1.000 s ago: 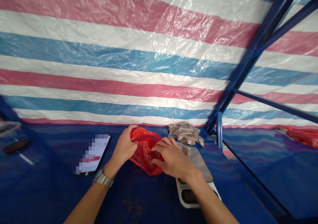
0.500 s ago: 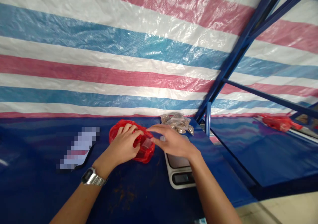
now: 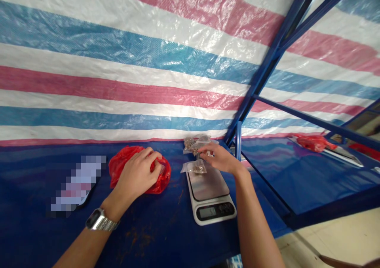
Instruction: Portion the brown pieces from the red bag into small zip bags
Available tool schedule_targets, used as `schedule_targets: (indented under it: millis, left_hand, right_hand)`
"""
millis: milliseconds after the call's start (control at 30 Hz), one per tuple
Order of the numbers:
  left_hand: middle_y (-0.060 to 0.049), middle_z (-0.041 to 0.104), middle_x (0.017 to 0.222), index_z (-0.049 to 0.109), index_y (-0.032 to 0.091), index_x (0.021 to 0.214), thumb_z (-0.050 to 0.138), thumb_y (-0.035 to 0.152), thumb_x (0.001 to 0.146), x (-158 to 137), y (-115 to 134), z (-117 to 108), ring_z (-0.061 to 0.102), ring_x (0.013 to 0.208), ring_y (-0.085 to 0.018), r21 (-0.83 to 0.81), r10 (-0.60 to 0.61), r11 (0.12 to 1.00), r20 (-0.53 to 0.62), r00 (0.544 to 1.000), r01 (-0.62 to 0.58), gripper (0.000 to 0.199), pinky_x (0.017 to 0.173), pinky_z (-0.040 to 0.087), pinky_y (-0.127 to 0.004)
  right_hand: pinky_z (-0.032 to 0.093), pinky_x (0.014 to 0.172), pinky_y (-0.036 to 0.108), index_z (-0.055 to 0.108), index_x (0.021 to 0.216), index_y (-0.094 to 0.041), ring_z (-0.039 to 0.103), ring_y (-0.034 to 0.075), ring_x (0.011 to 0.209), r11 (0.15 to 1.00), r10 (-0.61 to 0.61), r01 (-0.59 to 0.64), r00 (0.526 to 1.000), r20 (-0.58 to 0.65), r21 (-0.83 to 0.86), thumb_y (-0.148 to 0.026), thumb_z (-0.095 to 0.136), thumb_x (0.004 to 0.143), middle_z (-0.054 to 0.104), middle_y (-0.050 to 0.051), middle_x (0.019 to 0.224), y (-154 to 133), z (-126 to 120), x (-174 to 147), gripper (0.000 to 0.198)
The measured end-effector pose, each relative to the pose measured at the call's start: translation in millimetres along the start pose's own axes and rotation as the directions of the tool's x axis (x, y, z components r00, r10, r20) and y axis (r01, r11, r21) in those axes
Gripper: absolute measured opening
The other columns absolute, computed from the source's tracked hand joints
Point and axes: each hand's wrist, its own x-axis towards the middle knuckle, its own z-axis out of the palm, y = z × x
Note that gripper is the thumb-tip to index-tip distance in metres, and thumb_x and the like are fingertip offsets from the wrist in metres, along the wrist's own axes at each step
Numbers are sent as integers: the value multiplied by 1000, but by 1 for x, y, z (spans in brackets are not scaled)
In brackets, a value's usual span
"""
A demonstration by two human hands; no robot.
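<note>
My left hand (image 3: 141,171) is closed over a crumpled red plastic bag (image 3: 120,161), its fingers curled into the bag's mouth. A silver digital watch (image 3: 97,220) circles that wrist. At the far end of a white kitchen scale (image 3: 209,185), my right hand (image 3: 218,157) pinches at the edge of a pile of small clear zip bags (image 3: 203,141) with brownish contents. Its fingertips meet on one of them, partly hidden by the hand. One zip bag (image 3: 194,166) lies across the far left corner of the scale's metal plate. The scale's display (image 3: 208,211) is lit.
A phone (image 3: 78,185) with a blurred-out screen lies left of the red bag on the blue table (image 3: 166,228). Brown crumbs are scattered near the front. Blue metal bars (image 3: 258,86) rise at the right, and a striped sheet (image 3: 118,82) hangs behind.
My right hand has moved from beside the red bag to the zip bags behind the scale, uncovering the display. My left hand stays on the red bag. The view has shifted right.
</note>
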Motion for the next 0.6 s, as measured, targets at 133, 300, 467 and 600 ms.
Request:
schedule_targets:
  millis: [133, 300, 467, 600]
  left_hand:
    - [-4, 69, 98, 69, 23, 94, 48, 19, 98, -4, 5, 8, 69, 90, -23, -110, 89, 990, -31, 996, -92, 22, 88, 52, -36]
    - [-3, 66, 91, 66, 22, 91, 45, 16, 101, -8, 13, 15, 67, 87, -19, -252, 199, 949, 11, 980, -190, 24, 85, 52, -32]
    - [-3, 66, 90, 67, 22, 92, 48, 14, 100, -10, 16, 18, 67, 85, -19, -278, 220, 938, 11, 975, -209, 22, 83, 53, -32]
    - [-3, 66, 89, 67, 21, 91, 50, 13, 98, -10, 16, 19, 68, 84, -20, -258, 239, 937, -13, 971, -234, 21, 83, 53, -33]
  right_hand:
    - [47, 105, 45, 79, 115, -22, 68, 27, 112, 1000, -19, 19, 998, 62, -2, -24, 65, 94, 76, 11, 116, -2, 2, 0, 26]
    - [51, 97, 38, 79, 115, -24, 67, 27, 109, 997, 23, -41, 963, 268, 60, -36, 78, 86, 75, 8, 116, -15, -6, -6, 32]
    - [51, 81, 32, 80, 95, -23, 69, 25, 94, 984, 157, -176, 905, 395, 12, -33, 80, 78, 77, 4, 99, -16, -25, -21, 20]
    - [51, 89, 35, 76, 105, -22, 67, 27, 103, 981, 157, -184, 943, 292, 67, -46, 78, 81, 74, 6, 110, -9, -32, -29, 34]
